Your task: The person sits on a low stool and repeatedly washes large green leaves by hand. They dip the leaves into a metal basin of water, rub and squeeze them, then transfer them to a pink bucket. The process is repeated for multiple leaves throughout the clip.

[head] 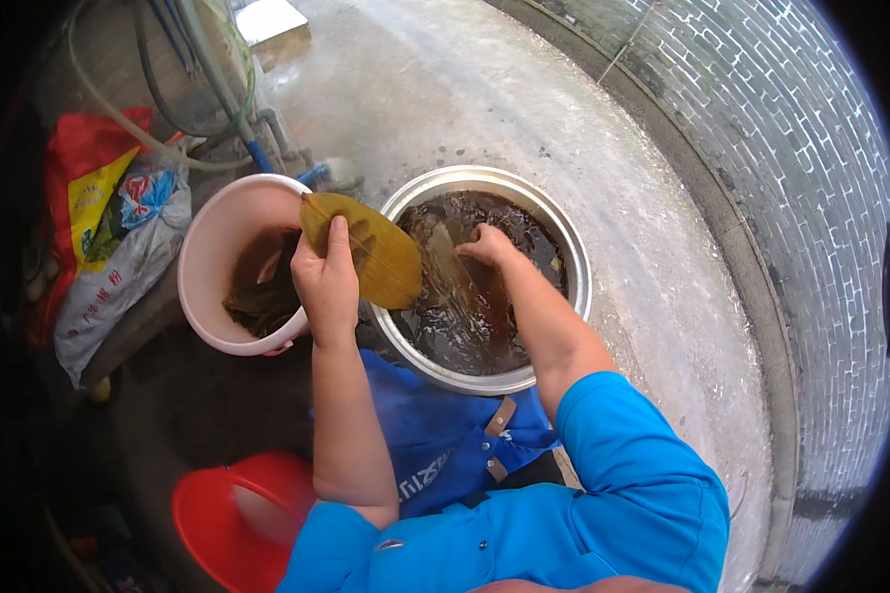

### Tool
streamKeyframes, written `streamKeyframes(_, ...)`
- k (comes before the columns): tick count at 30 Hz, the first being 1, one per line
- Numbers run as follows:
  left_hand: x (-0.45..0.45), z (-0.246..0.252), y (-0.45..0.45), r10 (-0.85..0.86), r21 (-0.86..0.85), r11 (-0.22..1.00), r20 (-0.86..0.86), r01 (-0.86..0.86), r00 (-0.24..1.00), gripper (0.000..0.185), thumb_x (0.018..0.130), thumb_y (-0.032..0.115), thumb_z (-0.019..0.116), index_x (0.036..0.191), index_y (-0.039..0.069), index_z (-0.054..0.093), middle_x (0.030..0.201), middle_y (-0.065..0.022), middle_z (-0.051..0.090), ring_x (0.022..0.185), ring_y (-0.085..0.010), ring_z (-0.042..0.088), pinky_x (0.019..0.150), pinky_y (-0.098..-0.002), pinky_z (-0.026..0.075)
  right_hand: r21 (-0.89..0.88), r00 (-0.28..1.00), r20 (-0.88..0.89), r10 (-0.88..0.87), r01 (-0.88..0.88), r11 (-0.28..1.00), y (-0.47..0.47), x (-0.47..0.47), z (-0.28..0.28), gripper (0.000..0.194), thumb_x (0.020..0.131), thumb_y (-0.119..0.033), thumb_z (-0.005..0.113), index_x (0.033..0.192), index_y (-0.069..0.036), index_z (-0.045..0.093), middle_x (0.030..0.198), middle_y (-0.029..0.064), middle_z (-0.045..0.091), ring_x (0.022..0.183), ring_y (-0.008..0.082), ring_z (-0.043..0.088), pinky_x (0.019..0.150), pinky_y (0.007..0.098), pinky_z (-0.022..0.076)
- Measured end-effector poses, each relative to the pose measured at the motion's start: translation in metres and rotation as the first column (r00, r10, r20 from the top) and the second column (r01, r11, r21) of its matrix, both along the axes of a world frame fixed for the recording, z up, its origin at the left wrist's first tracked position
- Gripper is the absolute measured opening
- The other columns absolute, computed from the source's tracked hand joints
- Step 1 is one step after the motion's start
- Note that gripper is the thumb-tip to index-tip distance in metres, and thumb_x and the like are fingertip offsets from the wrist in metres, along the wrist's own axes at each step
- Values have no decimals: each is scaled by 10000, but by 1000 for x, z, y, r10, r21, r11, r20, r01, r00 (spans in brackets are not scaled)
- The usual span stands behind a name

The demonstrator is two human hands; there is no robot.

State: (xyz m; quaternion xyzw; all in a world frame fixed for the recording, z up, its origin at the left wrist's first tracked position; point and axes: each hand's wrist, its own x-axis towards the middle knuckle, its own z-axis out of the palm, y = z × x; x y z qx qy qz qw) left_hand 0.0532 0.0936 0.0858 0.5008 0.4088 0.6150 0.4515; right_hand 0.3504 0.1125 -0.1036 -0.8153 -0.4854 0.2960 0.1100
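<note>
A broad yellow-brown leaf is pinched between the thumb and fingers of my left hand. It is held nearly flat, with its wide end over the near-left rim of a round metal pot. Dark brown water fills much of the pot. My right hand is over this water with its fingers curled together. Close to those fingertips, another long leaf shows at the water's surface; whether they grip it is unclear. Left of the pot, a pink bucket contains dark wet leaves, partly hidden by my left hand.
A red bucket is at the lower left. Plastic sacks bearing writing lie beyond the pink bucket. Hoses and pipes rise at the upper left. A brick wall borders the concrete ground on the right.
</note>
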Motion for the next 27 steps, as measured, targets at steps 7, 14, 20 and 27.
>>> streamKeyframes(7,8,-5,8,-56,-26,998,134,60,989,231,999,150,557,1113,-34,637,1003,-23,666,898,-94,588,815,-261,475,517,985,114,-128,51,855,-38,13,-30,270,869,-301,647,920,-50,730,976,196,681,888,377,654,796,469,512)
streamKeyframes(14,14,1,5,-61,-71,995,144,72,988,305,1033,214,503,1211,-14,599,1091,-22,638,966,-102,581,877,-263,463,481,960,-225,-169,260,837,-24,9,51,333,1004,-288,514,1112,0,639,1030,180,701,992,305,670,881,400,523)
streamKeyframes(20,22,15,-3,-119,-61,989,209,134,971,334,1027,253,516,1134,-42,633,999,-11,665,893,-68,562,806,-231,454,367,360,-862,357,-43,929,-48,-29,226,327,1021,-277,497,1187,-18,608,1101,151,685,964,270,687,848,378,560)
streamKeyframes(27,30,27,-23,-221,213,955,43,208,974,258,1009,178,547,1115,-26,665,1017,-42,695,937,-109,605,848,-251,467,570,406,-645,647,-307,762,-26,-94,218,271,909,-226,702,1101,-39,664,902,6,680,790,86,577,734,267,495)
